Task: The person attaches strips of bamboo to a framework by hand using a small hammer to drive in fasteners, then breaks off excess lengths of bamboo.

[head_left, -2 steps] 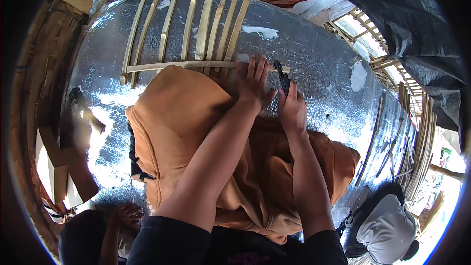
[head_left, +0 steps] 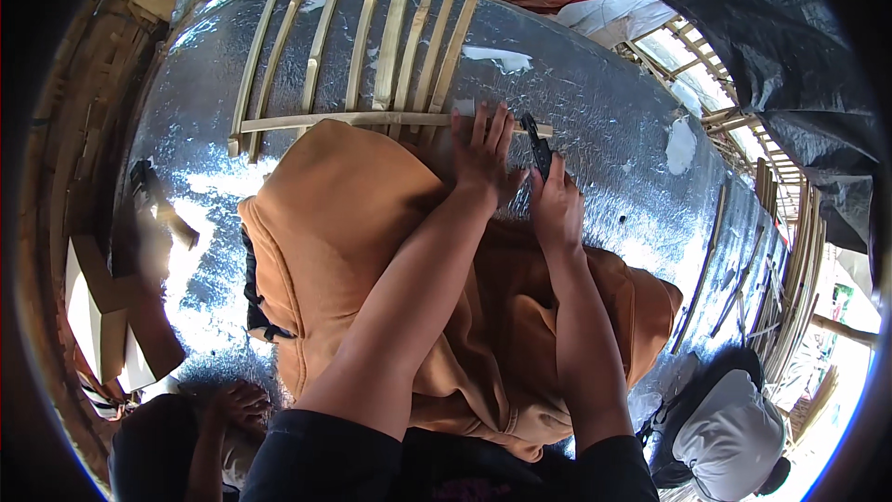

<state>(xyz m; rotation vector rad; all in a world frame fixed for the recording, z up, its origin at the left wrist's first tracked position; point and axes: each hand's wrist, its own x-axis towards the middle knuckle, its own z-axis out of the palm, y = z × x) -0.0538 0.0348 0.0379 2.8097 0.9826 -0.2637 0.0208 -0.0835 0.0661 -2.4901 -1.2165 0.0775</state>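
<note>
My left hand (head_left: pixel 483 156) lies flat with fingers spread on the end of a horizontal bamboo strip (head_left: pixel 353 120) that crosses several upright bamboo slats (head_left: pixel 390 28). My right hand (head_left: pixel 556 200) is closed around a dark cutting tool (head_left: pixel 537 144), whose tip points at the strip's right end. Both forearms reach over an orange-brown cloth (head_left: pixel 344 223) draped across my lap. The bamboo frame rests on a shiny silver foil surface (head_left: pixel 613 130).
Loose bamboo strips (head_left: pixel 743 270) lie along the right edge of the foil. A person in a grey shirt (head_left: pixel 734 428) crouches at lower right. Another person's hand (head_left: pixel 237 404) shows at lower left. Black plastic sheeting (head_left: pixel 771 28) hangs at upper right; wooden pieces (head_left: pixel 102 316) sit at left.
</note>
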